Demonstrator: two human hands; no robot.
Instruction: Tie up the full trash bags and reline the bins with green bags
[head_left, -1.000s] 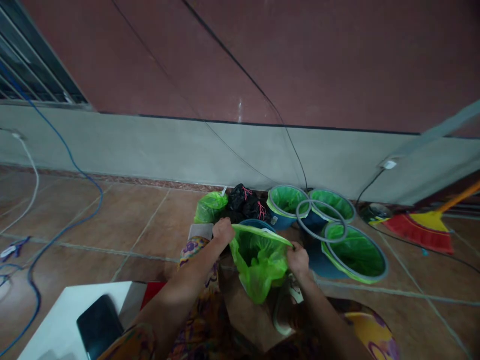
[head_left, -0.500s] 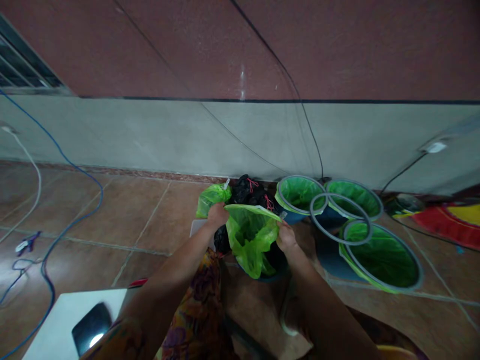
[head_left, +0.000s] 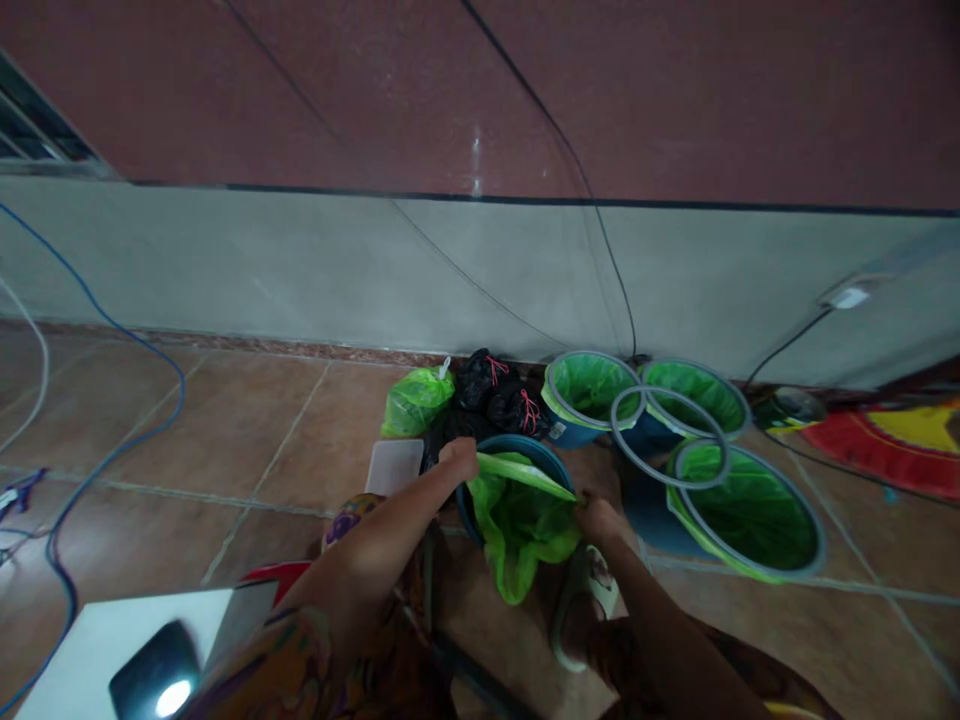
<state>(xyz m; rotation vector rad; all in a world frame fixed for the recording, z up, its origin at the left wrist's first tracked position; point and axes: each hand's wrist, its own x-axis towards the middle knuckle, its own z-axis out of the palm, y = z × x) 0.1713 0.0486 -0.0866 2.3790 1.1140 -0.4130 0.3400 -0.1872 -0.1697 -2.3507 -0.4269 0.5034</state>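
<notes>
A green garbage bag (head_left: 517,520) is stretched between my two hands, its mouth pulled wide over a blue bin (head_left: 551,455). My left hand (head_left: 459,462) is closed on the bag's edge at the bin's left rim. On the other side my right hand (head_left: 600,518) grips the opposite end of that edge. The front of the bag hangs down outside the bin, toward me. Just beyond the bin lie tied black garbage bags (head_left: 517,408) with red strings. A full green bag (head_left: 416,400), knotted at the top, lies left of them.
Several bins with green liners stand at the right, among them a front bin (head_left: 750,520). A loose grey ring (head_left: 671,437) rests across their rims. A white box (head_left: 395,465) is left of my bin. A phone (head_left: 157,670) lies on a white surface at lower left.
Both hands have come down and nearer to me with the bag, which now hangs at the bin's mouth. More of the blue rim shows. The view has shifted slightly.
</notes>
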